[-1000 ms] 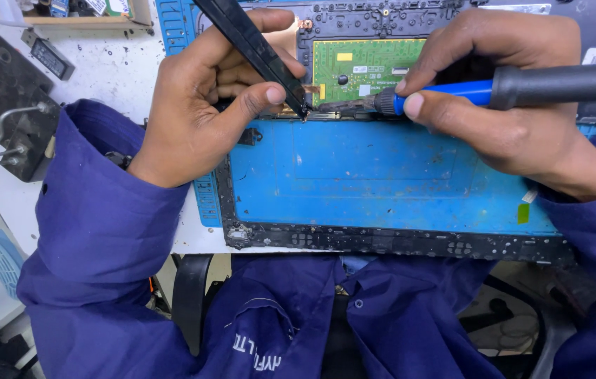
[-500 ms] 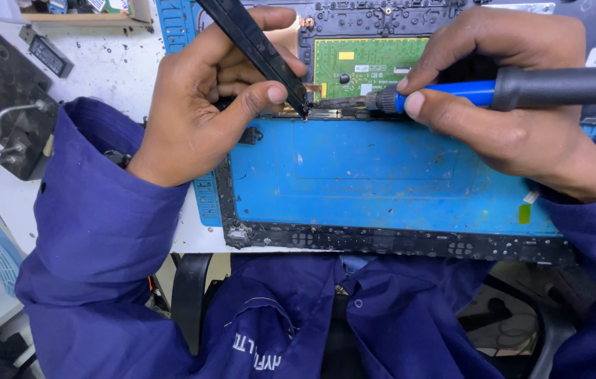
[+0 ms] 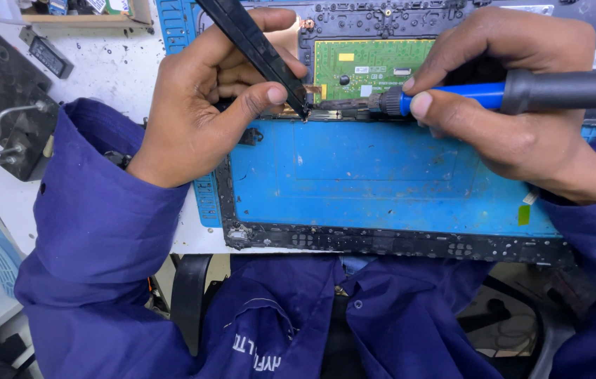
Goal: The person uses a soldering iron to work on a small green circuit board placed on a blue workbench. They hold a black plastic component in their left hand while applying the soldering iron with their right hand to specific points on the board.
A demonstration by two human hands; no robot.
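My left hand [image 3: 206, 98] grips black tweezers [image 3: 256, 49], their tips pressed down just below the green circuit board [image 3: 364, 67]. My right hand [image 3: 515, 119] holds a soldering iron [image 3: 522, 91] with a blue and black handle, lying almost level, its metal tip pointing left and nearly meeting the tweezer tips. Both tools touch the same spot at the top edge of a blue panel [image 3: 382, 175] inside an opened black laptop chassis [image 3: 396, 242]. Blue sleeves cover both of my forearms.
A black soldering iron stand [image 3: 3, 119] with a coiled wire holder sits at the left on the white bench [image 3: 115, 70]. A small dark connector part [image 3: 46, 50] lies near it. A blue mat [image 3: 171, 21] reaches under the chassis. A chair shows below.
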